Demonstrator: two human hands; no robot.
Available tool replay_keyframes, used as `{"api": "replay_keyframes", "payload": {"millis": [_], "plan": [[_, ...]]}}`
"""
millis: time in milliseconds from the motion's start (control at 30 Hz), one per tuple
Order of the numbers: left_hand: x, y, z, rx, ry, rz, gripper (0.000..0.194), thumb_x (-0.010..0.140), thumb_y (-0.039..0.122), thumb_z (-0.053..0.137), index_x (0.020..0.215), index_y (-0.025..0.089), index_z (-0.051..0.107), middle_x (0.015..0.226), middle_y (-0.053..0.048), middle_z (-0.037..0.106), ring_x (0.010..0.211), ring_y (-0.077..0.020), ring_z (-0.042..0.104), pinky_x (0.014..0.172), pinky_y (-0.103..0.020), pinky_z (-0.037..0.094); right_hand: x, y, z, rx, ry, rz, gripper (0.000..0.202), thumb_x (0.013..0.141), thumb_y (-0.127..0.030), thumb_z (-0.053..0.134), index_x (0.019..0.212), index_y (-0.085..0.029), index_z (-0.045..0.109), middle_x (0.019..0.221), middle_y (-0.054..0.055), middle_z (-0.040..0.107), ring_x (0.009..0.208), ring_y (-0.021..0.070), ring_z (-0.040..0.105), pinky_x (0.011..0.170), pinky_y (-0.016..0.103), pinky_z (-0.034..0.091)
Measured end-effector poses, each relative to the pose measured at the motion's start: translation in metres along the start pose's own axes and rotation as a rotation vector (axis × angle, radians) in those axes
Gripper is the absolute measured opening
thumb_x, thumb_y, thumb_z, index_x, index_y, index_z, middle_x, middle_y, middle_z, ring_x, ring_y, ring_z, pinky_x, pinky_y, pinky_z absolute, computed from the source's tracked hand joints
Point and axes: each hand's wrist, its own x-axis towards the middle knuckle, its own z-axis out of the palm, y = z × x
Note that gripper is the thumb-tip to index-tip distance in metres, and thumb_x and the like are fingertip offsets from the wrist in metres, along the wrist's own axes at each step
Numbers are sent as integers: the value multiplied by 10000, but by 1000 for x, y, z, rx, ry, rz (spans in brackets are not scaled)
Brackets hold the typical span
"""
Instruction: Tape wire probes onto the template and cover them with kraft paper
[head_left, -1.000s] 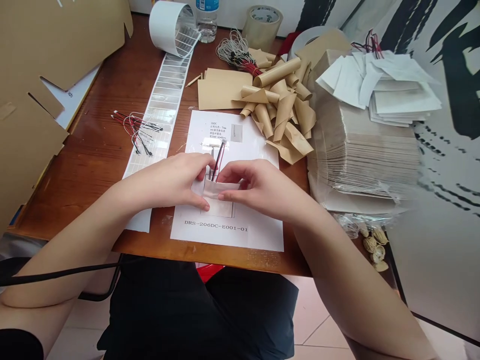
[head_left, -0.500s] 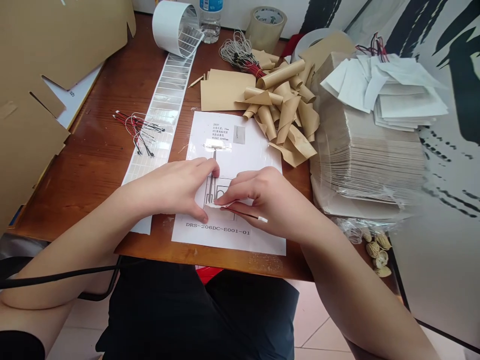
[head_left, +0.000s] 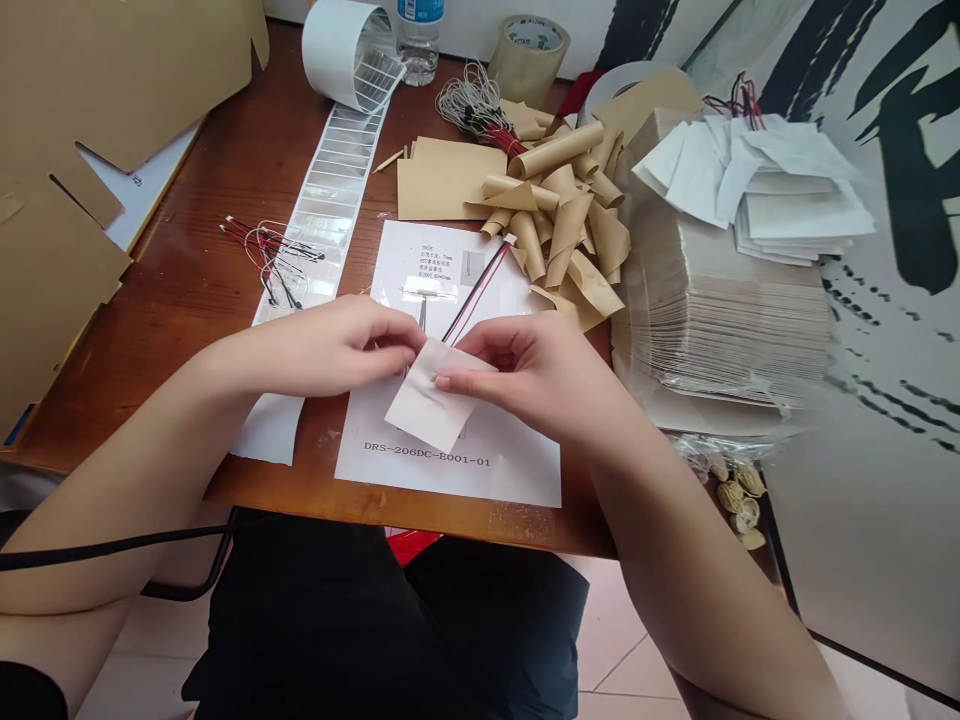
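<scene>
A small white piece (head_left: 431, 405) lies turned with its broad face to the camera, held above a printed sheet (head_left: 397, 270) on the brown wooden surface (head_left: 195, 330); half a second earlier it shows little more than an edge, with its leads pointing low toward the person's right. Now the red and black leads (head_left: 475, 295) run from its far edge, away from the body and slightly right, to a pale connector (head_left: 510, 240) near the curled brown papers (head_left: 570, 225). The turn brings the piece's face into view, while much of the sheet's printed outline is hidden beneath it. The right hand (head_left: 551, 375) grips the piece at its right side, thumb on the upper face and the other fingers behind. The left hand (head_left: 341, 345) comes in from the opposite side, palm down, its fingers bent together at the far left corner; whether they pinch the piece or only touch it cannot be told. Both forearms reach inward over the near edge, wrists low. Loose wires (head_left: 274, 250) lie partly across the label strip (head_left: 337, 170) to the left.
</scene>
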Motion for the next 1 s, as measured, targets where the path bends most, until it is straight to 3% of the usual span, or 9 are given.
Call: {"api": "replay_keyframes", "payload": {"millis": [67, 167, 300, 400, 533, 633, 733, 867, 1000], "plan": [[3, 1, 1, -174, 41, -43, 305, 923, 441, 580, 838, 197, 743, 777, -22, 694, 694, -155, 611, 611, -262, 415, 3, 4, 1, 61, 35, 55, 348, 741, -511, 849, 700, -182, 743, 654, 13, 661, 645, 145, 543, 575, 286, 370], [9, 1, 8, -320, 40, -98, 238, 797, 420, 764, 784, 183, 753, 726, -22, 701, 645, -151, 628, 562, -251, 424, 8, 8, 3, 214, 65, 141, 351, 668, -486, 906, 731, -182, 742, 714, 30, 705, 677, 164, 608, 590, 286, 448], [15, -4, 18, -586, 187, -103, 217, 731, 344, 830, 871, 183, 787, 868, -54, 781, 810, -208, 725, 688, -299, 554, 12, 13, 8, 599, -65, 270, 425, 560, -359, 976, 886, -185, 765, 838, 45, 769, 762, 192, 708, 691, 316, 588], [17, -6, 22, -684, 268, -102, 277, 697, 349, 870, 890, 169, 785, 902, -68, 792, 844, -216, 737, 736, -326, 583, 14, 16, 14, 727, -97, 316, 430, 530, -292, 986, 877, -175, 762, 815, 41, 774, 740, 176, 717, 717, 321, 616], [18, -3, 25, -762, 248, -127, 294, 720, 386, 871, 879, 158, 777, 877, -69, 789, 750, -176, 722, 680, -293, 576, 14, 20, 17, 653, -80, 270, 405, 564, -251, 961, 902, -176, 751, 784, 21, 769, 701, 172, 708, 705, 335, 614], [18, -1, 25, -783, 238, -127, 316, 739, 440, 862, 844, 158, 763, 832, -62, 777, 709, -162, 710, 654, -278, 575, 14, 22, 16, 603, -105, 191, 412, 621, -243, 917, 992, -193, 745, 881, 24, 787, 814, 203, 735, 777, 371, 617], [18, 0, 23, -774, 307, -99, 344, 735, 475, 864, 785, 161, 733, 808, -40, 754, 731, -154, 701, 688, -277, 590, 14, 21, 14, 523, -132, 124, 347, 690, -228, 857, 1014, -204, 736, 934, 26, 785, 910, 215, 736, 829, 378, 607], [19, -3, 23, -844, 383, -67, 381, 679, 468, 912, 772, 156, 713, 798, -24, 737, 755, -147, 696, 725, -285, 601, 13, 17, 13, 464, -157, 153, 265, 749, -274, 821, 975, -198, 704, 790, 9, 736, 718, 180, 693, 673, 344, 597], [21, -8, 23, -928, 436, -30, 455, 670, 531, 917, 787, 147, 703, 805, -37, 736, 766, -152, 710, 771, -307, 614, 13, 16, 12, 551, -107, 177, 294, 728, -309, 862, 929, -191, 684, 805, 9, 709, 660, 139, 663, 625, 305, 589]]}}
